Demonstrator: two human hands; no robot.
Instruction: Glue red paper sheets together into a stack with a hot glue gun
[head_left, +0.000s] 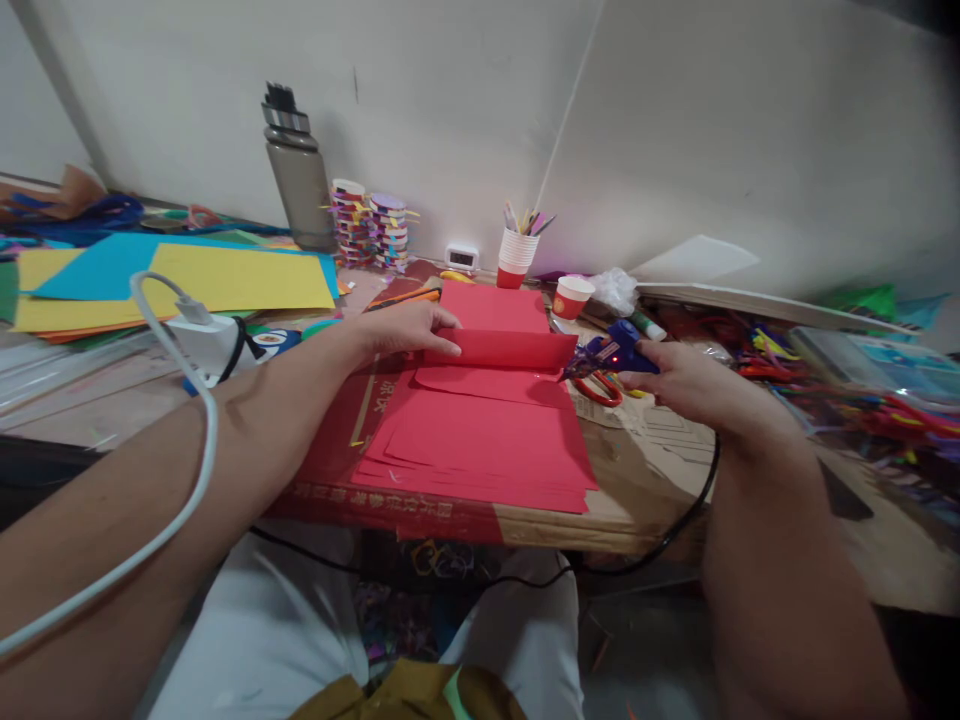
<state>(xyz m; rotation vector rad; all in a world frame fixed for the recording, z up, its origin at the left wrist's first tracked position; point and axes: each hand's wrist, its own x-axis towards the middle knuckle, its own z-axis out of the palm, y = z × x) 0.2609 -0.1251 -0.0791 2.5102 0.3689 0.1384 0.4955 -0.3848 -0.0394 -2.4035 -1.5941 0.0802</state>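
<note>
My left hand (409, 328) pinches the left end of a folded red paper piece (499, 348) and holds it up over a stack of red paper sheets (480, 440). That stack lies on a flat cardboard box (622, 500) in front of me. A blue glue gun (611, 352) sits in my right hand (679, 380), fingers wrapped round it. Its tip points left at the right end of the folded red piece, and a small red light glows on it. A black cord (675, 530) runs from the gun down past my right forearm.
A grey water bottle (298, 170) stands at the wall beside stacked paper rolls (371, 225). Yellow and blue sheets (187, 275) lie at the left. A white charger and cable (199, 335) cross my left arm. Paper cups (516, 255), red scissors (598, 390) and colourful craft clutter (825, 370) fill the right.
</note>
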